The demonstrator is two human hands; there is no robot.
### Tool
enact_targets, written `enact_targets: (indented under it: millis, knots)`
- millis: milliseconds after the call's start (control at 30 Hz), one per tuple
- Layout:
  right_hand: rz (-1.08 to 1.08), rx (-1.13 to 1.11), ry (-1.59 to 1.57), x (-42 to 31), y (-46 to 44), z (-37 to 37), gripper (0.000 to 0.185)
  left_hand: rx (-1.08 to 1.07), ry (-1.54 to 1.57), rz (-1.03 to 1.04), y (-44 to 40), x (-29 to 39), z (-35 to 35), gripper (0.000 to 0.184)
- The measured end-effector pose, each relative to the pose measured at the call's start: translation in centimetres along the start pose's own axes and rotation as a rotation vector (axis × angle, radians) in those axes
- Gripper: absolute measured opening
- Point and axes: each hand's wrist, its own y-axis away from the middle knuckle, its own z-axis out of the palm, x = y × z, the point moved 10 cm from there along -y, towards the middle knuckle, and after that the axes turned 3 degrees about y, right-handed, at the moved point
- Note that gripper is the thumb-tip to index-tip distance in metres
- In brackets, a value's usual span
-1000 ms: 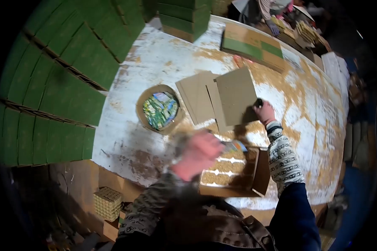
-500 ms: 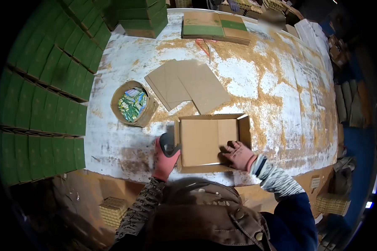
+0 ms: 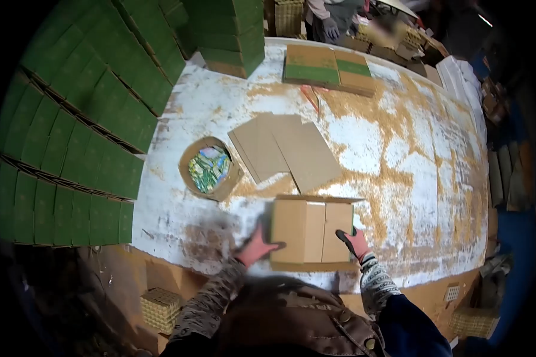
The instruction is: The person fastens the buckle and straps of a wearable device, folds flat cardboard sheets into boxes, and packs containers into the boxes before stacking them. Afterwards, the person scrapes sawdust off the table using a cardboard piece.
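Note:
A cardboard box (image 3: 298, 233) stands near the table's front edge, its two side flaps folded inward over the top. My left hand (image 3: 258, 245), in a pink and dark glove, is at the box's left side with thumb and fingers apart, the thumb reaching over the flap. At the right side my right hand (image 3: 354, 243) has its thumb on the right flap and its fingers along the outer wall, spread. Behind the box lie flat cardboard sheets (image 3: 308, 156). A round container (image 3: 227, 184) of small green and blue packets stands to their left.
Stacked green boxes (image 3: 71, 137) line the left side, with another stack (image 3: 231, 41) at the back. Flattened cartons (image 3: 312, 64) and a red-handled tool (image 3: 311, 98) lie farther back on the sawdust-strewn table (image 3: 423, 178). A co-worker's gloved hand (image 3: 330, 28) shows beyond.
A cardboard sheet has gone into the box, and its left and right flaps have since been folded inward. My right hand has moved from inside the box to its right side.

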Motion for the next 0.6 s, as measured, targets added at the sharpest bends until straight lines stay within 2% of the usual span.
enact_targets:
  millis: [67, 133, 167, 200, 233, 267, 300, 367, 400, 433, 467, 500, 533, 600]
  knots:
    - [-0.044, -0.066, 0.055, -0.3, -0.6, -0.2, 0.049, 0.018, 0.429, -0.314, 0.9, -0.2, 3.2, 0.084]
    - [0.028, -0.158, -0.076, -2.3, 0.7, -0.3, 0.046, -0.174, 0.654, -0.471, 0.7, 1.7, 4.7, 0.076]
    - [-0.105, -0.260, -0.018, -5.4, 1.8, -0.5, 0.047, -0.119, 0.689, -0.667, 1.4, 1.2, 4.6, 0.067]
    - [-0.506, -0.262, 0.336, -5.5, 3.4, -1.3, 0.051, -0.080, 0.752, -0.710, 1.2, 2.9, 3.9, 0.058]
    - [-0.488, -0.228, 0.450, -4.0, 3.0, -2.4, 0.055, -0.043, 0.812, -0.749, 0.9, 5.0, 3.0, 0.050]
    - [-0.346, -0.187, 0.246, -2.8, 1.6, -3.6, 0.052, -0.011, 0.869, -0.786, 0.1, 6.1, 2.3, 0.043]
    - [-0.220, -0.123, 0.028, -1.6, 0.4, -4.9, 0.050, -0.059, 1.008, -0.658, -2.5, 6.3, 2.1, 0.040]
    - [-0.350, -0.026, -0.046, -2.4, -1.4, -7.4, 0.048, -0.175, 1.264, -0.396, -8.5, 1.8, 1.8, 0.037]
    - [-0.409, 0.041, -0.026, -4.4, -2.5, -8.5, 0.047, -0.053, 0.839, -0.174, -11.2, 0.7, -0.7, 0.040]
    - [-0.466, 0.110, -0.002, -6.4, -3.6, -9.5, 0.046, 0.131, 0.374, -0.042, -13.4, -0.5, -3.3, 0.043]
    - [-0.485, 0.082, -0.224, -9.4, -4.9, -9.9, 0.047, 0.394, -0.222, 0.197, -12.9, 5.9, -6.1, 0.047]
    - [-0.506, 0.052, -0.446, -13.2, -5.9, -9.9, 0.048, 0.500, -0.661, 0.140, -13.5, 7.9, -7.3, 0.058]
    - [-0.467, -0.127, -0.995, -17.5, -7.7, -9.6, 0.049, 0.485, -0.667, 0.142, -14.6, 8.0, -8.0, 0.065]
    - [-0.819, 0.185, -0.262, -26.2, -11.3, -12.6, 0.047, 0.390, -0.942, 0.121, -15.6, 6.7, -6.5, 0.067]
